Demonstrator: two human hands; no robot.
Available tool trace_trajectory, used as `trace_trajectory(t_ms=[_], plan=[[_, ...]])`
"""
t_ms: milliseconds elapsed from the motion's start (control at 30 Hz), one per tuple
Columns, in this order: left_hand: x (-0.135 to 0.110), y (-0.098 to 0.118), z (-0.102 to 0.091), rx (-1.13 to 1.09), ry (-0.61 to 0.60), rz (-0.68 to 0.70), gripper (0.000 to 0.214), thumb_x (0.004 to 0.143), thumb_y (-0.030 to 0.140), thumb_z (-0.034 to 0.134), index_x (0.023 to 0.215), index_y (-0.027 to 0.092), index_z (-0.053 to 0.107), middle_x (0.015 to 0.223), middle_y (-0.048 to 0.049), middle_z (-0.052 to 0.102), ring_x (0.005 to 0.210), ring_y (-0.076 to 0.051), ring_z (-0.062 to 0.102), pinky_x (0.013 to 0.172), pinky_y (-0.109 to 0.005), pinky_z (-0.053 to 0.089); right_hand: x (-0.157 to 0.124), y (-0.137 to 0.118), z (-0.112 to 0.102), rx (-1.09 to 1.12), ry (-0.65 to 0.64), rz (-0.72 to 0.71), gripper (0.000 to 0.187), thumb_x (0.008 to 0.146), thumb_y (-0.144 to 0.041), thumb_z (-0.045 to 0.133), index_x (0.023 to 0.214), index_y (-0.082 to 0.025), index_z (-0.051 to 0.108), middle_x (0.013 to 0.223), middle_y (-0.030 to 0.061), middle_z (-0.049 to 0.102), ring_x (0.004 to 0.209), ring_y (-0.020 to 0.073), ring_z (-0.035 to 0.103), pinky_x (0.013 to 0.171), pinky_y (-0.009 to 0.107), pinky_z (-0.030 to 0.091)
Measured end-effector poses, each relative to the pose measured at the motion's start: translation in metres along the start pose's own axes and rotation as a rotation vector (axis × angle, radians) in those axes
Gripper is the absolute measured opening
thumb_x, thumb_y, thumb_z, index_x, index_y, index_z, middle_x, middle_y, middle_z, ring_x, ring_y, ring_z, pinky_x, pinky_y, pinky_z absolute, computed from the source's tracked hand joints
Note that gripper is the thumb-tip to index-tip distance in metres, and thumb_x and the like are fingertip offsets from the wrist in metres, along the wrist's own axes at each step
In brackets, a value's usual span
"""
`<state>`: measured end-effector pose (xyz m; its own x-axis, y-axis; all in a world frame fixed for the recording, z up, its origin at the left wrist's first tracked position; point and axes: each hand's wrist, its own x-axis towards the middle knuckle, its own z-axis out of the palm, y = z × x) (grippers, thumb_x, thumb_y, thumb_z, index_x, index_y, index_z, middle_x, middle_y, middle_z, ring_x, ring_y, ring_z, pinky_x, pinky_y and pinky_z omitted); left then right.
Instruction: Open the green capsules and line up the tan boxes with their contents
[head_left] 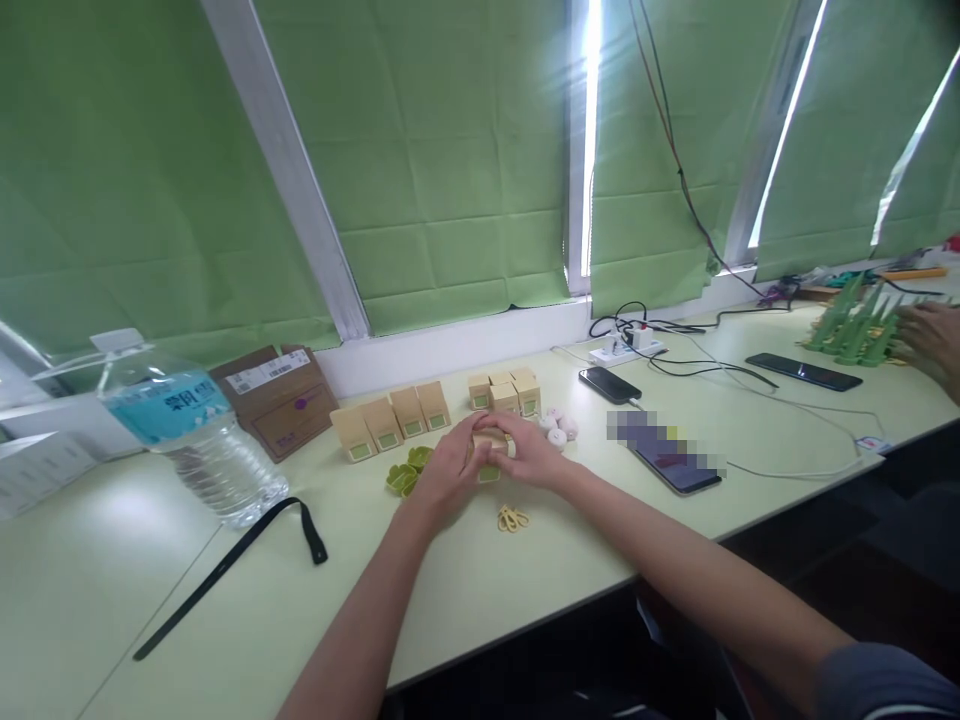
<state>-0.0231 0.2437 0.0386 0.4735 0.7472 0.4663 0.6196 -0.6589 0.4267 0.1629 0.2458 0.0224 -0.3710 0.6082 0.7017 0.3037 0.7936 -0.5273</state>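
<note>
Both my hands meet over a small tan box with a green label [488, 470] at the middle of the pale green table [525, 580]. My left hand [444, 472] wraps its left side and my right hand [529, 450] closes over its top and right side. A row of the same tan boxes [391, 420] stands just behind, and a second cluster of boxes [505, 391] farther right. Green clips [406, 473] lie left of my hands, yellow rubber bands [512, 518] lie in front, and small white round pieces [559, 424] sit to the right.
A large water bottle [187, 430] lies at the left by a cardboard box [276, 397] and a black strap [232, 570]. Three phones [675, 455] [609, 384] [803, 371], cables and a power strip [628, 347] are at the right. Another person's hand [928, 340] touches green paper shapes [855, 325].
</note>
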Motion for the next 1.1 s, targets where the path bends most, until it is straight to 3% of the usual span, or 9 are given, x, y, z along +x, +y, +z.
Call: trace_trajectory(t_ms=[133,300,400,567,700,800,1100], plan=[[-0.001,0.005,0.001,-0.084,-0.070,-0.031,0.068,0.095,0.054,0.049,0.151,0.023,0.028,0.150,-0.0139,0.045,0.134,-0.028,0.048,0.108,-0.041,0.040,0.003,0.005,-0.004,0.001,0.028,-0.017,0.031,0.090,-0.032,0.062,0.120,-0.022,0.059,0.123,0.0102,0.065,0.118,0.0261,0.059,0.102,0.045,0.046],[-0.002,0.011,-0.002,-0.086,-0.105,-0.107,0.073,0.091,0.050,0.058,0.152,0.026,0.026,0.121,-0.0103,0.063,0.102,-0.025,0.064,0.091,-0.038,0.049,0.004,0.005,-0.006,0.016,0.096,0.049,0.029,0.094,-0.039,0.059,0.118,-0.024,0.060,0.121,0.0085,0.065,0.116,0.0249,0.059,0.098,0.043,0.048],[-0.003,0.008,0.000,-0.034,-0.070,-0.114,0.076,0.090,0.047,0.061,0.153,0.026,0.023,0.113,-0.0091,0.065,0.095,-0.024,0.065,0.087,-0.037,0.050,0.004,0.005,-0.006,0.008,0.104,0.065,0.031,0.093,-0.039,0.060,0.119,-0.024,0.059,0.120,0.0086,0.065,0.115,0.0248,0.059,0.098,0.043,0.048],[-0.003,-0.006,0.004,0.116,0.089,-0.048,0.075,0.088,0.047,0.064,0.151,0.028,0.028,0.137,-0.0115,0.057,0.117,-0.028,0.060,0.095,-0.040,0.048,0.003,0.005,-0.006,0.056,0.082,0.195,0.043,0.092,-0.044,0.060,0.129,-0.024,0.053,0.128,0.0101,0.059,0.117,0.0236,0.056,0.098,0.042,0.049],[-0.001,-0.012,0.005,0.159,0.176,0.020,0.065,0.090,0.045,0.063,0.146,0.026,0.037,0.136,-0.0113,0.058,0.122,-0.027,0.057,0.103,-0.041,0.045,0.002,-0.001,-0.006,0.117,-0.015,0.295,0.055,0.092,-0.047,0.059,0.139,-0.025,0.044,0.132,0.0116,0.056,0.114,0.0236,0.058,0.086,0.037,0.055],[-0.001,-0.010,0.005,0.147,0.157,0.032,0.061,0.090,0.046,0.062,0.143,0.026,0.040,0.135,-0.0106,0.059,0.123,-0.026,0.057,0.103,-0.040,0.045,0.001,-0.003,-0.006,0.105,-0.030,0.295,0.055,0.090,-0.041,0.060,0.140,-0.026,0.043,0.134,0.0113,0.055,0.112,0.0238,0.059,0.083,0.036,0.055],[-0.002,-0.001,0.001,0.072,0.039,-0.017,0.056,0.096,0.049,0.051,0.146,0.029,0.035,0.145,-0.0103,0.050,0.131,-0.026,0.051,0.108,-0.043,0.042,0.000,0.000,-0.011,0.072,0.005,0.209,0.055,0.087,-0.020,0.052,0.141,-0.024,0.041,0.135,0.0095,0.055,0.114,0.0232,0.057,0.098,0.041,0.048]])
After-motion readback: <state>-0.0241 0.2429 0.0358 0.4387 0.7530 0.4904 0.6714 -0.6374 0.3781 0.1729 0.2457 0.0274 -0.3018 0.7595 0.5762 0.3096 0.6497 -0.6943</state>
